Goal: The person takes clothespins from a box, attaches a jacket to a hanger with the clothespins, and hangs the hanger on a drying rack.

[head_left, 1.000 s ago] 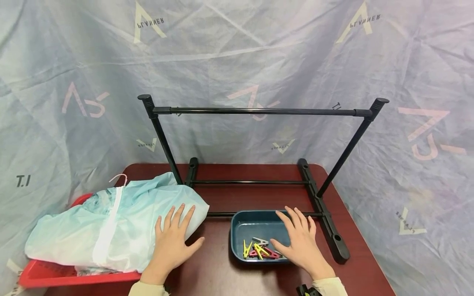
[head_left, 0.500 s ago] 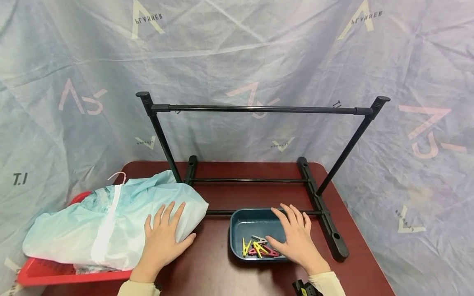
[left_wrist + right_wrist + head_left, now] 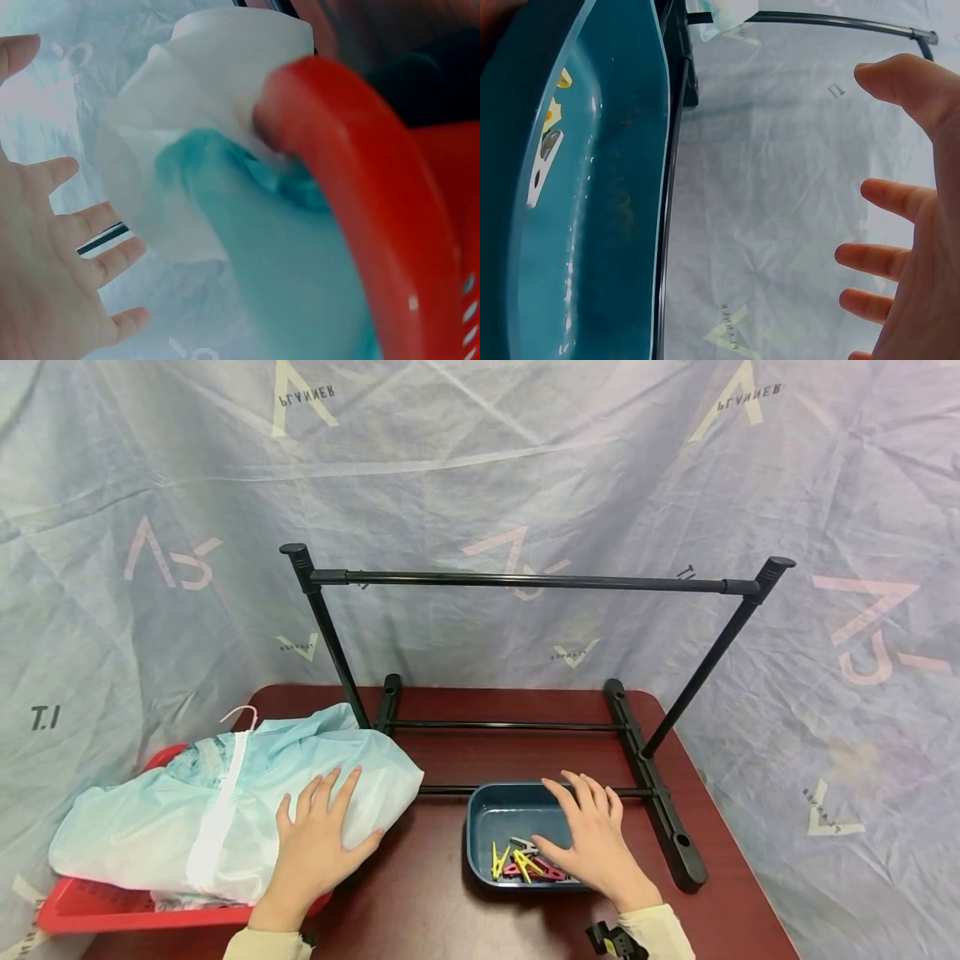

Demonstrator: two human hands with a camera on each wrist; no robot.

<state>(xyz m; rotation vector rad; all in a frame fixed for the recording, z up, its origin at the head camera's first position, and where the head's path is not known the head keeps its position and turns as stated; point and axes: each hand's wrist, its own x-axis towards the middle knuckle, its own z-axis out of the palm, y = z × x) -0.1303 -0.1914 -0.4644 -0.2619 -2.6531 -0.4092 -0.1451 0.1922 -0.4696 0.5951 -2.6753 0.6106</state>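
Since its feet lie flat, the black tubular rack (image 3: pixel 517 580) presumably stands steady mid-frame. Lower left, the sheer blue-white garment (image 3: pixel 258 785) seems borne by a red plastic basket (image 3: pixel 150 921), mostly hidden. Lower centre, a rectangular dark-blue plastic tray (image 3: pixel 513 818) likely prevents scattering. Left hand (image 3: pixel 311 843) and right hand (image 3: pixel 596 843), fingers spread, grasp nothing. I can't count the tray's overlapping yellow, red and grey clips (image 3: pixel 528 865).

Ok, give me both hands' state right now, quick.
Left hand: open, holding nothing, near the clothes.
Right hand: open, holding nothing, near the tray.
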